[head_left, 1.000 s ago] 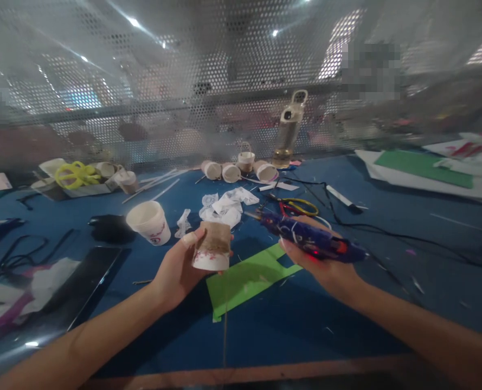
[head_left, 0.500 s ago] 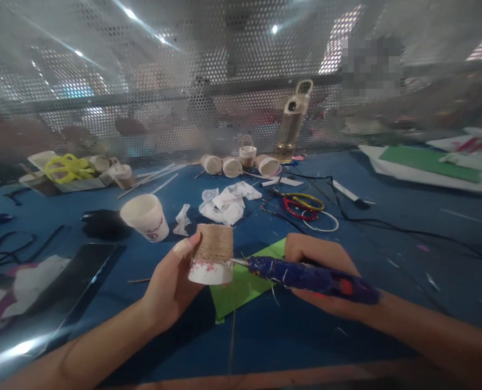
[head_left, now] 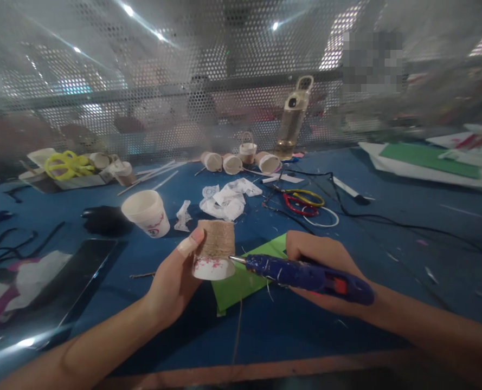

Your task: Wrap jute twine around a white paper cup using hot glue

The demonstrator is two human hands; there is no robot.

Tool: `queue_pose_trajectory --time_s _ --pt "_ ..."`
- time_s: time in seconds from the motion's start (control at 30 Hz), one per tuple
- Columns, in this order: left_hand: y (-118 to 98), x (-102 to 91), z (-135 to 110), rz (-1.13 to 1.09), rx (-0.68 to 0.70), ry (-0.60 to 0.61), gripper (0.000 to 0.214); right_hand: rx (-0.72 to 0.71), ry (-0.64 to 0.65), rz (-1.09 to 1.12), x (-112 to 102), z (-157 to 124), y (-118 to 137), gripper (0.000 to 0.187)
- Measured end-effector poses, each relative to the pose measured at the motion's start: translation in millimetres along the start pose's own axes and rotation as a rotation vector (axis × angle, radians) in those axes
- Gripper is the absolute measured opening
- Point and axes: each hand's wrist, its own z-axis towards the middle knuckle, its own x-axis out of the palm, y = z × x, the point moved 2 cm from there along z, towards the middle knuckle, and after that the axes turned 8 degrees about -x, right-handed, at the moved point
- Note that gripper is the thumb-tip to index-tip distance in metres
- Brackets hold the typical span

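My left hand (head_left: 171, 287) is closed around a paper cup (head_left: 213, 269), which is upside-down or tilted; I cannot tell which. Brown twine (head_left: 216, 238) is wound round its upper part, leaving a white band with pink flowers below. In my right hand (head_left: 326, 254) is a dark blue glue gun (head_left: 306, 279) with a red part on its side. The metal nozzle points left, at or very near the lower edge of the twine. A loose strand of twine (head_left: 239, 325) hangs beneath the cup, in front of a green sheet (head_left: 249, 284) on the table.
A white paper cup (head_left: 147, 214) and crumpled white paper (head_left: 228, 199) lie beyond my hands. Twine-wrapped cups (head_left: 232, 163) and a bottle (head_left: 293, 122) stand along the back. Scissors (head_left: 306, 203) and a black cable (head_left: 387, 218) are to the right, a dark phone-like slab (head_left: 78, 287) to the left.
The cup in my left hand has shifted slightly up and right and seems a little turned. The glue gun has moved slightly left, its nozzle staying at the twine's edge.
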Motion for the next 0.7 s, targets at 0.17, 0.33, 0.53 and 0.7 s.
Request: queue_pose_trajectory --time_s 0.17,0.33,0.53,0.7 --pt "2.5 -4.9 -0.2 0.028 0.028 0.003 0.049 -0.019 0.01 -0.031 0.8 -1.0 -0.5 0.026" --pt "6.7 -8.8 2.2 0.047 0.042 0.032 0.051 -0.059 0.007 -0.07 2.2 -2.1 0.6 0.024" --pt "8.9 -8.1 4.2 0.047 0.054 0.046 0.046 -0.094 0.021 -0.123 0.7 -0.5 3.4 0.024" --pt "7.6 -6.2 1.6 0.049 0.062 0.04 0.047 -0.11 0.016 -0.16 -1.0 -0.7 3.1 0.027"
